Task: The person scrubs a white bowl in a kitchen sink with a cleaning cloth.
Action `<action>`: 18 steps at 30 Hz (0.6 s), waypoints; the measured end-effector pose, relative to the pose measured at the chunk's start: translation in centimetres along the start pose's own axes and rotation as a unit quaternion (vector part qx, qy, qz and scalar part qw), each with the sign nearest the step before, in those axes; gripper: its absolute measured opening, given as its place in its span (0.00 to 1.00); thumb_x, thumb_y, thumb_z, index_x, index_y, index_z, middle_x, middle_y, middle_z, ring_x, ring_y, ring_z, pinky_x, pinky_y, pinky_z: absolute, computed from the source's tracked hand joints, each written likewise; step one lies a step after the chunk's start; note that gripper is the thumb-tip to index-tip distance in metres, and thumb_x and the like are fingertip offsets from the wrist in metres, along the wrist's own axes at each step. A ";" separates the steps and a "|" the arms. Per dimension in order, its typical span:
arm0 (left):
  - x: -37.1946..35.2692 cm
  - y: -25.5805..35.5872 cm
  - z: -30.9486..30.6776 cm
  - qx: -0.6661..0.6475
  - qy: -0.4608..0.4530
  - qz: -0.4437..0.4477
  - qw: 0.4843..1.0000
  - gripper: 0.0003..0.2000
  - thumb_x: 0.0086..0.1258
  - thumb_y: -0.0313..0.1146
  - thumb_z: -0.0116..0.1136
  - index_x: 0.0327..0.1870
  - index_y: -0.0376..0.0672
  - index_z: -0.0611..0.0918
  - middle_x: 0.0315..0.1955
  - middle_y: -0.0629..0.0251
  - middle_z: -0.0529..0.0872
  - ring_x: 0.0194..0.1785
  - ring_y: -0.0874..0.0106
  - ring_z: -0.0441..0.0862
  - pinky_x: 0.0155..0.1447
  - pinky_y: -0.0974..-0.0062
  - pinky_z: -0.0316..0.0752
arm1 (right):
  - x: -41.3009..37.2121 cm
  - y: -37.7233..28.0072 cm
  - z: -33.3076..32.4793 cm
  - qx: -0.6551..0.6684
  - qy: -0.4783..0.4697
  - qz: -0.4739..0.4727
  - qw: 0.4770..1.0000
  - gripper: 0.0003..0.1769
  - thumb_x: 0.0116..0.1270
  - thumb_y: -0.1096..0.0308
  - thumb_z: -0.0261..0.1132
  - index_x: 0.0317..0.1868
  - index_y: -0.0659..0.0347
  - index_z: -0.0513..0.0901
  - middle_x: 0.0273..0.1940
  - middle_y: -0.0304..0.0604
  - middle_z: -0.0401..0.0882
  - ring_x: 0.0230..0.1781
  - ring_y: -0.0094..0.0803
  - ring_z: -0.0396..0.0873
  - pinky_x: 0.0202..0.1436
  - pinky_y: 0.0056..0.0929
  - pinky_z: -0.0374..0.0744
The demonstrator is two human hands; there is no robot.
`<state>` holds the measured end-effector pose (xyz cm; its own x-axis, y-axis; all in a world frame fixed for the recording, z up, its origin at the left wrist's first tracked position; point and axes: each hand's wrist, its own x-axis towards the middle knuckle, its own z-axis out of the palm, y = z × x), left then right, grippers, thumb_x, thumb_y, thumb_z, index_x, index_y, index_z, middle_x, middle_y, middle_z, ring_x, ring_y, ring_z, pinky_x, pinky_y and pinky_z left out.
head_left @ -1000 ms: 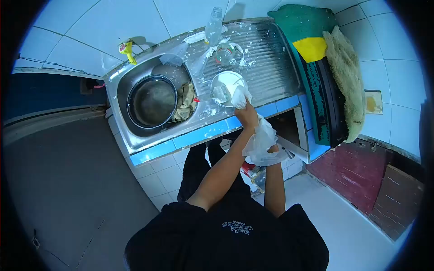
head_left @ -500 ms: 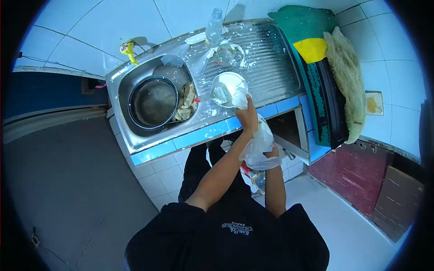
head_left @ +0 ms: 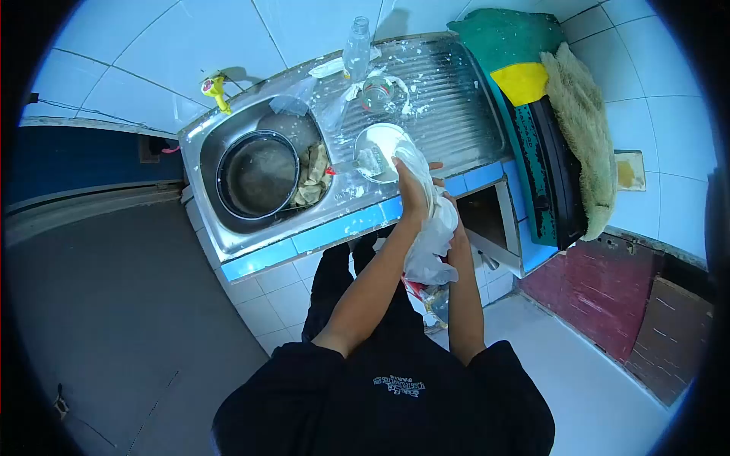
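Note:
A white plastic bag (head_left: 439,220), its upper part filled out with something white, hangs over the front edge of the counter. My left hand (head_left: 412,194) is wrapped around its upper part, thumb on the near side and fingertips showing past the far side. Lower down, my right hand (head_left: 455,220) grips the bag from the right, its fingers partly hidden behind the plastic. The bag's top end overlaps the rim of a round white container (head_left: 391,134) holding white stuff. Inside that container, at its left, lies a clear piece with whitish smears (head_left: 370,161).
Left of the container, a sink (head_left: 199,163) holds a dark round basin (head_left: 258,178) of cloudy water and a crumpled beige cloth (head_left: 312,175). A clear bottle (head_left: 356,53) and a glass jar (head_left: 376,93) stand behind. White splashes dot the ribbed drainboard (head_left: 456,95). A yellow-topped tap (head_left: 216,91) is at left.
My left hand has shifted slightly down the bag and opened its grip around it. My right hand has risen along the bag toward the left one, and the bag now looks straighter.

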<state>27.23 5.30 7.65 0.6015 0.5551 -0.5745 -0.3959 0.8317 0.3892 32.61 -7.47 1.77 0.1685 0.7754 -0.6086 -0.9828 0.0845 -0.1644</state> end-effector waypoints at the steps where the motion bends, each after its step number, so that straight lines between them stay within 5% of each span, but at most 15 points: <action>1: 0.0 0.2 0.0 0.000 0.000 0.000 1.000 0.38 0.69 0.69 0.26 0.57 0.42 0.70 0.36 0.57 0.81 0.29 0.70 0.79 0.31 0.71 0.74 | -0.1 -0.2 0.4 0.002 -0.009 0.021 1.000 0.24 0.70 0.52 0.54 0.58 0.59 0.75 0.51 0.46 0.80 0.48 0.38 0.81 0.53 0.37 0.79; 4: 0.6 0.2 -0.5 -0.042 0.044 -0.034 0.998 0.32 0.72 0.61 0.37 0.62 0.40 0.68 0.54 0.60 0.74 0.54 0.65 0.77 0.51 0.50 0.73 | 0.7 -0.9 -0.6 -0.002 0.000 0.015 1.000 0.24 0.70 0.52 0.55 0.58 0.59 0.75 0.51 0.45 0.81 0.48 0.37 0.81 0.53 0.36 0.79; 5: 1.0 -0.3 -1.2 -0.042 0.045 -0.034 0.998 0.32 0.72 0.61 0.37 0.62 0.40 0.68 0.54 0.60 0.74 0.54 0.65 0.77 0.51 0.50 0.73 | 0.7 -1.0 -0.6 -0.029 0.015 0.018 0.999 0.23 0.70 0.52 0.55 0.57 0.58 0.76 0.51 0.44 0.81 0.48 0.36 0.81 0.53 0.35 0.79; 8: 1.0 -0.3 -1.7 -0.111 0.028 -0.005 0.993 0.23 0.73 0.40 0.49 0.66 0.50 0.61 0.55 0.58 0.74 0.55 0.61 0.76 0.48 0.44 0.76 | 0.8 -1.6 -0.9 -0.064 0.049 0.009 0.997 0.24 0.70 0.52 0.54 0.59 0.58 0.75 0.51 0.44 0.81 0.49 0.36 0.81 0.54 0.35 0.79; 12: -0.5 1.2 -0.1 -0.076 0.036 0.019 0.996 0.23 0.72 0.31 0.49 0.66 0.50 0.59 0.53 0.59 0.75 0.53 0.60 0.78 0.44 0.47 0.78 | 0.4 -2.3 -0.7 -0.094 0.032 0.000 0.995 0.26 0.70 0.53 0.56 0.62 0.60 0.71 0.54 0.45 0.78 0.52 0.36 0.79 0.56 0.35 0.78; 18: 0.1 1.3 -0.5 -0.051 0.021 0.042 0.998 0.22 0.70 0.30 0.48 0.63 0.48 0.59 0.49 0.56 0.75 0.45 0.60 0.80 0.38 0.59 0.82 | 0.6 -3.1 -0.9 -0.115 0.059 0.017 0.992 0.26 0.69 0.53 0.58 0.61 0.58 0.72 0.55 0.44 0.78 0.53 0.36 0.79 0.57 0.36 0.78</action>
<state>26.41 6.46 7.76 0.5351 0.6205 -0.5733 -0.5135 0.7778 0.3625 35.84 -7.84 1.23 0.1567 0.6959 -0.7008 -0.9471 -0.0955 -0.3066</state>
